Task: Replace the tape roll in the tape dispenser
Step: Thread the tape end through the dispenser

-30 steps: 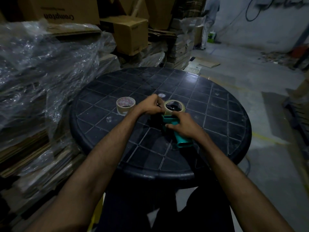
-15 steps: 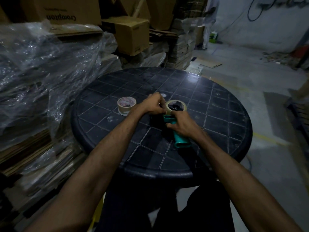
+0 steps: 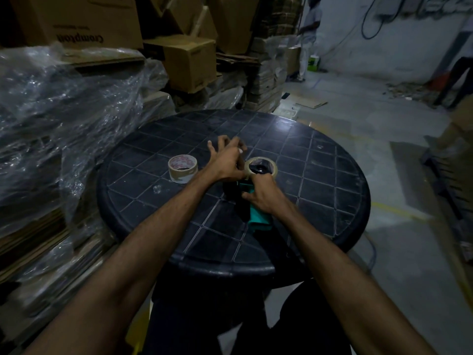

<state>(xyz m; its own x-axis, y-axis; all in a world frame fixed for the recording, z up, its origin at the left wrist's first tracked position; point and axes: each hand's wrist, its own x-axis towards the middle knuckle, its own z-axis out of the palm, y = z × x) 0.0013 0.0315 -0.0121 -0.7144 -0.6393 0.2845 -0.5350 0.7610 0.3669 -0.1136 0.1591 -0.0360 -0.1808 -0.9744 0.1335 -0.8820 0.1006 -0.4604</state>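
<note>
A teal tape dispenser [image 3: 258, 219] lies on the round black table [image 3: 320, 188], handle toward me. A thin tape roll [image 3: 260, 163] sits on its spool at the far end. My right hand [image 3: 263, 194] grips the dispenser's body just behind that roll. My left hand [image 3: 227, 162] is at the roll's left edge, thumb and forefinger pinched there, other fingers spread upward. What it pinches is hidden. A second, thicker beige tape roll [image 3: 182, 168] stands flat on the table to the left, apart from both hands.
Plastic-wrapped stacks of flat cardboard [image 3: 51, 119] crowd the table's left side. Cardboard boxes [image 3: 189, 62] pile up behind. A person [image 3: 308, 34] stands at the back by the wall; another person's legs [image 3: 455, 80] show at far right. Concrete floor lies to the right.
My left hand's fingers have lifted and spread while its thumb and forefinger stay at the roll's edge. My right hand keeps its grip. The camera moved closer.
</note>
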